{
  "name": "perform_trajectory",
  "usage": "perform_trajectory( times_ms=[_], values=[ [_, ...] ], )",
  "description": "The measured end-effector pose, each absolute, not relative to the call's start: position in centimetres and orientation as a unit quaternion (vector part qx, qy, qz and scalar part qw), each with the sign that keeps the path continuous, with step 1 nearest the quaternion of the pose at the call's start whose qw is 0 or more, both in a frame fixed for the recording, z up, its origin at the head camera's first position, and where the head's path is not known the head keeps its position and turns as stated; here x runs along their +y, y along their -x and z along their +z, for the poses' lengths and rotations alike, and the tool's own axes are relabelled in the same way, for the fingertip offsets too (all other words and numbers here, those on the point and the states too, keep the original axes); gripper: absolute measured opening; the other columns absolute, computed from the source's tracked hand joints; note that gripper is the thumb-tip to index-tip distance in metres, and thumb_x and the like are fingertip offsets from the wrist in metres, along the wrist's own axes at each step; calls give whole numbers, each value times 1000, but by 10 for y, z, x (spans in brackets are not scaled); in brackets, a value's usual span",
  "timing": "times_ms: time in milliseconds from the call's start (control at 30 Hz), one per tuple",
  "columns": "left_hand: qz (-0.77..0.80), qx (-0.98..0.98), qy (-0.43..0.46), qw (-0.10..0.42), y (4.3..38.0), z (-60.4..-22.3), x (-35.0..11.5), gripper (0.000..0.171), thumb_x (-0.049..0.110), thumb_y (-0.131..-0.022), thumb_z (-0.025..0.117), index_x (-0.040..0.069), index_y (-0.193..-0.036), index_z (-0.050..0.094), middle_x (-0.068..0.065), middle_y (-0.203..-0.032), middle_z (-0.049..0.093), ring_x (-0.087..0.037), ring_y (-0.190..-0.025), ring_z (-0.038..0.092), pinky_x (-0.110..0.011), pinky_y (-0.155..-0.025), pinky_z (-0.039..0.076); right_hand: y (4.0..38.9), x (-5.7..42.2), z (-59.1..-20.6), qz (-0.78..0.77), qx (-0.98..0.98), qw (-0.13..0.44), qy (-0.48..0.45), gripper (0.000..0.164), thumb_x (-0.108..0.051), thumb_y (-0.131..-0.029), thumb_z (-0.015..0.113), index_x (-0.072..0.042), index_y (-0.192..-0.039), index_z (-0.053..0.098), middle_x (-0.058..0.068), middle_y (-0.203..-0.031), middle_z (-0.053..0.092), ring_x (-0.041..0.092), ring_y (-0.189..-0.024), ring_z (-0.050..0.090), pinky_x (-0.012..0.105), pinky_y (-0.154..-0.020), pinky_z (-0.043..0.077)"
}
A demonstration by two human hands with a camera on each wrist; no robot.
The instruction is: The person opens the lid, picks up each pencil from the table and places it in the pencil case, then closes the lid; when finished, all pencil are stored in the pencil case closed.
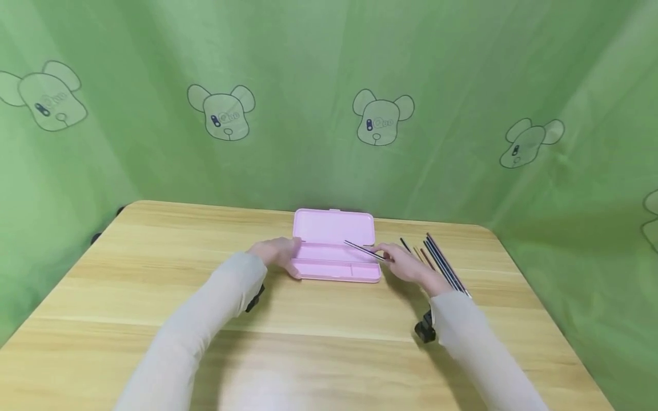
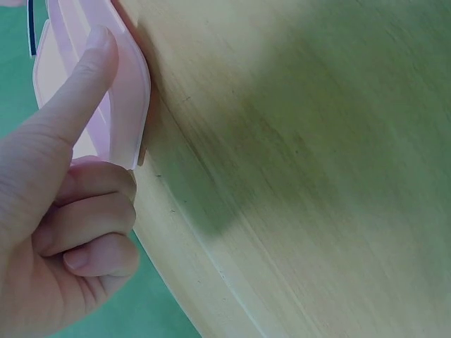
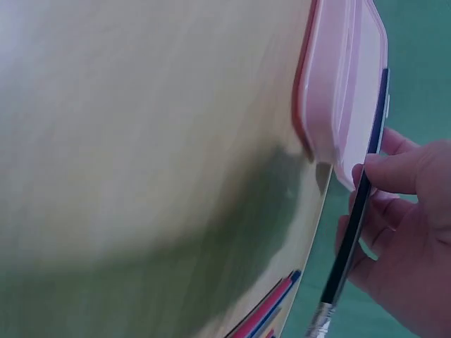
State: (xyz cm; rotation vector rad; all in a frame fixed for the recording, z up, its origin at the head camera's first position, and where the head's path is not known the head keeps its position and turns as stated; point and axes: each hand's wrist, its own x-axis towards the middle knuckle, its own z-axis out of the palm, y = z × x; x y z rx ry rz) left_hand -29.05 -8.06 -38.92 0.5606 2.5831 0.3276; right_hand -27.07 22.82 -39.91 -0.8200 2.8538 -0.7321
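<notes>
Green curtain (image 1: pixel 308 165) hangs behind and beside the wooden desk (image 1: pixel 319 337), printed with five bear heads in the head view; the leftmost and rightmost are cut off by the frame edges. Two dark objects (image 1: pixel 96 237) past the desk's left edge are too small to make out.

One pink pencil case (image 1: pixel 329 270) stands open at the far side of the desk, its lid (image 1: pixel 334 226) raised at the back. A small divider splits its front strip in two. The left hand (image 1: pixel 275 253) covers the case's left end, gripping it with the thumb over the front and three fingers folded; the index finger is hard to make out.

The right hand (image 1: pixel 405 264) pinches one dark pencil (image 1: pixel 364 249) between thumb and fingers, above the case's right part; in the right wrist view its metallic end runs out of frame. Right of the case lie at least five loose pencils (image 1: pixel 441 261); hand and forearm hide some lower ends, so the exact count is unclear. Two pale sleeves (image 1: pixel 180 337) cross the near desk, with one black device (image 1: pixel 425 327) at each wrist.
</notes>
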Motion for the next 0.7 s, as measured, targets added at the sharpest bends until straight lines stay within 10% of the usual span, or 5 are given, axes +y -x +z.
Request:
perform_trajectory(
  times_ms=[700],
  values=[
    [93,948,-206,225,293,-392,-79,99,45,-67,76,0,-139,26,-21,-131,47,-32,-121,45,-40,-103,36,295,155,-409,-190,926,53,322,33,8,-83,52,-2,-112,64,10,-87,59,20,-82,54,38,-82,47]
  ],
)
